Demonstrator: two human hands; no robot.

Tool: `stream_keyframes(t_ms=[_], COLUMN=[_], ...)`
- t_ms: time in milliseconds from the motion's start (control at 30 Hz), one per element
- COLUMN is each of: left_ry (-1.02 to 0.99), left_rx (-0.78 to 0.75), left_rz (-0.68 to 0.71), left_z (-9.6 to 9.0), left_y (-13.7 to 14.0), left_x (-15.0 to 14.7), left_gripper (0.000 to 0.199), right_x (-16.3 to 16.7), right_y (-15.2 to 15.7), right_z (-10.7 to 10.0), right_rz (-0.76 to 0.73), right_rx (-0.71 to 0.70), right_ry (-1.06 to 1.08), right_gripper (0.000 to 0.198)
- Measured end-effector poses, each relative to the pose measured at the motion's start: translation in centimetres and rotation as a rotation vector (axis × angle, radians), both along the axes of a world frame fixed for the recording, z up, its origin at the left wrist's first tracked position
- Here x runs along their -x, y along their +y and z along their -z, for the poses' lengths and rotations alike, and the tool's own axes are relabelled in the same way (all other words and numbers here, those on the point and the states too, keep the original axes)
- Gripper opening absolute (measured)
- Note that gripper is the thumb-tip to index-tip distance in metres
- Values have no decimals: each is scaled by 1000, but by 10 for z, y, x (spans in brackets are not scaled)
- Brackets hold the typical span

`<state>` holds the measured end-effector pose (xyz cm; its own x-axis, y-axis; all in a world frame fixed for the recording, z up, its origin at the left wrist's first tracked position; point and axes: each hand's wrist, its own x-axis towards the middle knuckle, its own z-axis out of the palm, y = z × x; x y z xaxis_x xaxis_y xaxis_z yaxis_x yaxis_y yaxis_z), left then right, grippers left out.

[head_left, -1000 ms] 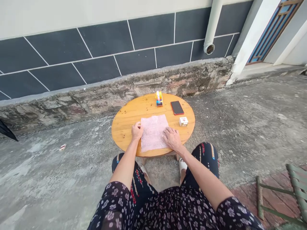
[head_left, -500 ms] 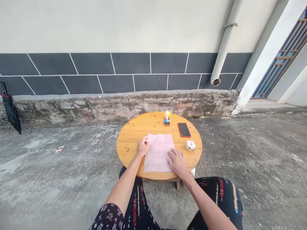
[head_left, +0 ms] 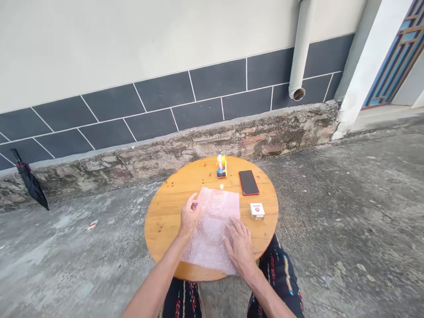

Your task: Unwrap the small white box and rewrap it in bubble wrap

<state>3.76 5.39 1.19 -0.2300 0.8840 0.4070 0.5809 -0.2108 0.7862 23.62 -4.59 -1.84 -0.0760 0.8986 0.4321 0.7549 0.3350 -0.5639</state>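
A pale pink sheet of bubble wrap point(head_left: 215, 225) lies flat on the round wooden table point(head_left: 159, 221). My left hand point(head_left: 190, 216) is at the sheet's left edge, its thumb and fingers curled together on the edge of the wrap. My right hand point(head_left: 239, 243) rests on the lower right part of the sheet with its fingers stretched out. A small white box point(head_left: 257, 211) stands to the right of the wrap, close to my right hand. Just beyond the sheet's far edge lies a tiny pale piece point(head_left: 221, 187) that I cannot make out.
Near the table's far edge stands a yellow and blue tape dispenser point(head_left: 222, 167). A dark-screened phone with a red rim point(head_left: 249, 182) lies right of it. Against the wall at the left leans a folded black umbrella point(head_left: 31, 183). A drainpipe point(head_left: 301, 53) runs down the wall.
My view has tilted and come closer to the table. My left hand's fingers have curled more at the sheet's edge. My right hand still rests on the wrap.
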Motion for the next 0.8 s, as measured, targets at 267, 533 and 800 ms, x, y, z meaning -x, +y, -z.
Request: stream_keyframes(t_ms=[267,533,800], left_ry=[27,37,95], left_rx=[149,232,243], left_rz=[-186,-191,-168], left_z=[19,25,30], left_y=[51,50,57], left_x=[17,27,33], left_gripper=[39,34,42], right_x=[-10,-8,4], right_y=[1,4,5], right_z=[8,7,4], right_rz=[-62,-75,-47], right_rx=[-12,22,27], right_ry=[204,102,-120], right_gripper=[40,40,38])
